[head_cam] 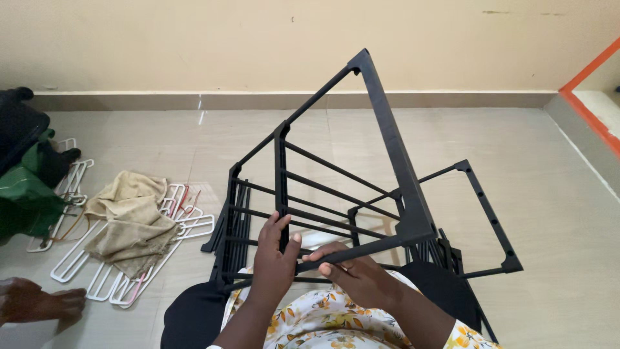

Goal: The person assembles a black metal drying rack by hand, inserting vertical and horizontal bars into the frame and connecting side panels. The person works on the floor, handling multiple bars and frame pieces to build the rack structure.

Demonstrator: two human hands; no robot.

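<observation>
Black folding rack (pixel 361 194), centre frame, stands partly assembled on the floor (pixel 549 194); loose frames remain at right. Left hand (pixel 274 258) fingers wrap an upright; right hand (pixel 358 274) fingers pinch a lower rail.

Both hands, left (pixel 274 262), right (pixel 358 274), grasp black folding rack (pixel 387 161) bars.

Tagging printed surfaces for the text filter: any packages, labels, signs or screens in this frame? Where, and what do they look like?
None in view: no package, label, sign or screen.
Black rack frame: centre, open bars, held by left hand and right hand, unmarked.
White hangers: on the floor at left, plain.
Beige cloth: lying over the hangers, plain.
</observation>
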